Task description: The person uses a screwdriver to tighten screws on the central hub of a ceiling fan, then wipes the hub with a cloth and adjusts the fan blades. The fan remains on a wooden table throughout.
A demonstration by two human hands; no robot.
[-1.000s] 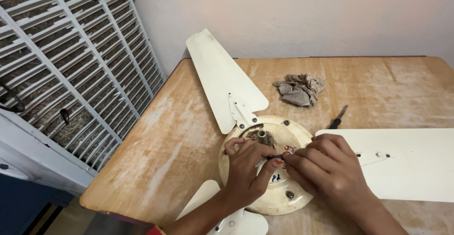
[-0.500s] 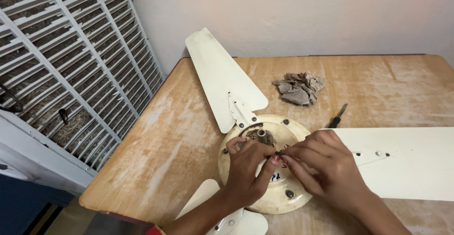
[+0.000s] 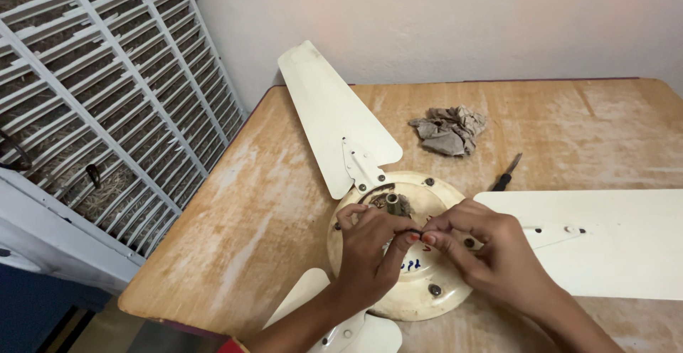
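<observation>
A cream ceiling fan lies on the wooden table (image 3: 284,204), with its round motor hub (image 3: 427,303) facing up and a short shaft (image 3: 393,202) at its centre. Both hands hover over the hub with fingertips meeting. My left hand (image 3: 370,253) and my right hand (image 3: 491,253) pinch a small dark part (image 3: 416,235) between thumbs and forefingers; it is mostly hidden by the fingers. One blade (image 3: 334,125) points to the far left, another blade (image 3: 612,246) runs off to the right, and a third blade (image 3: 306,303) shows at the near edge.
A crumpled grey rag (image 3: 448,131) lies on the far side of the table. A black-handled screwdriver (image 3: 506,175) rests by the right blade. A white slatted cooler grille (image 3: 92,97) stands to the left of the table, with a pale wall behind.
The fingertips of both hands have drawn closer over the hub, and the dark part shows less than before. The view has shifted slightly.
</observation>
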